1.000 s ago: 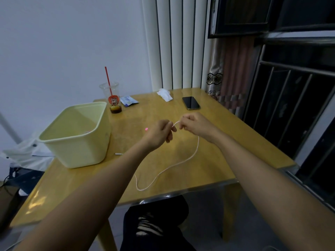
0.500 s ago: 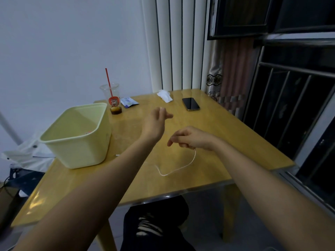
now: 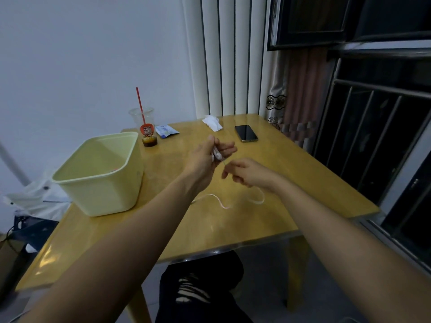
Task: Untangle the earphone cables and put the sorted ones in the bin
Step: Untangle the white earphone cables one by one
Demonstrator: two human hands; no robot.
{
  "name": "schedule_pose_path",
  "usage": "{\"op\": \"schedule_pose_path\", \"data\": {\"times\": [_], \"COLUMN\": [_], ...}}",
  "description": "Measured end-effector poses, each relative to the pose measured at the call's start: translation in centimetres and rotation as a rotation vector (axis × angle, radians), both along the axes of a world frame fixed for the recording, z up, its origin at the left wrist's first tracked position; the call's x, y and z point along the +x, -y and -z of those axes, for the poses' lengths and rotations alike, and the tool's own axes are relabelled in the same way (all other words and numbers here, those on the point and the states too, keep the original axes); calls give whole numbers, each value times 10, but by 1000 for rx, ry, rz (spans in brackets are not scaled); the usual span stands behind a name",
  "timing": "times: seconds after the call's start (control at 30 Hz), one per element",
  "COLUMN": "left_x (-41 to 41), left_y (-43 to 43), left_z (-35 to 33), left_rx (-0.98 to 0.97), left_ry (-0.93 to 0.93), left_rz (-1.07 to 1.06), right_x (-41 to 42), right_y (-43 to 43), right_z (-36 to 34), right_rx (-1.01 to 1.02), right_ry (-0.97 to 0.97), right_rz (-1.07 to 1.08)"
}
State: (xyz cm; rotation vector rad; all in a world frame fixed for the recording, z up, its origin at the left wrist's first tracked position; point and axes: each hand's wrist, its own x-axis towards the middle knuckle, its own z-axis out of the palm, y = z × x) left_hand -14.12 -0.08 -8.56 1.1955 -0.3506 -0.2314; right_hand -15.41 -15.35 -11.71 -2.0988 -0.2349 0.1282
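Now the left hand (image 3: 207,157) was raised at about 11 o'clock of the right hand (image 3: 247,174), with a small white bundle of the earphone cable (image 3: 217,155) pinched between thumb and fingers. A second earlier both hands had met at one point, and a long tail had hung down towards the near edge at 6 o'clock. That tail was now shorter and lay in a loose wave on the surface (image 3: 233,231), just nearside of the hands. The right hand's fingers were curled, and a thin run of cable led from the bundle to them. We judged it to be pinching the cable, though the contact was small in view.

Judgement: the cable was free of knots and was being gathered turn by turn. The drop into the bin (image 3: 105,197), at 9 o'clock of the hands, was not yet made.

Surface: yellow wood, glossy. A cup (image 3: 144,127) with a red straw stood at 11 o'clock, and a blue packet (image 3: 166,131) lay beside it. A crumpled tissue (image 3: 212,122) lay at 12 o'clock and a dark phone (image 3: 246,133) at 1 o'clock. Room: pale wall, vertical blinds, barred window at 3 o'clock.
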Motion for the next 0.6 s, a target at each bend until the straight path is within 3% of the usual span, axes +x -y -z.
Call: {"op": "schedule_pose_path", "data": {"times": [0.17,0.23,0.3,0.37,0.47,0.6], "left_x": [10,11,8,2,-5,-4], "left_y": [-6,-10,-13,-15,-13,-3], "left_z": [21,27,29,25,16,7], "left_rx": [821,999,1029,865,400,-113], "left_ry": [499,557,503,340,84,-95], "left_rz": [-358,-284,-150,40,247,81], "right_x": [-7,-8,-6,-3,0,1], "right_y": [-1,-2,-1,1,2,0], "right_z": [-6,-12,-18,-19,-11,1], "right_rx": [-103,-32,29,82,169,109], "right_ry": [-94,-22,88,184,220,86], "right_rz": [-178,-130,0,112,178,87]}}
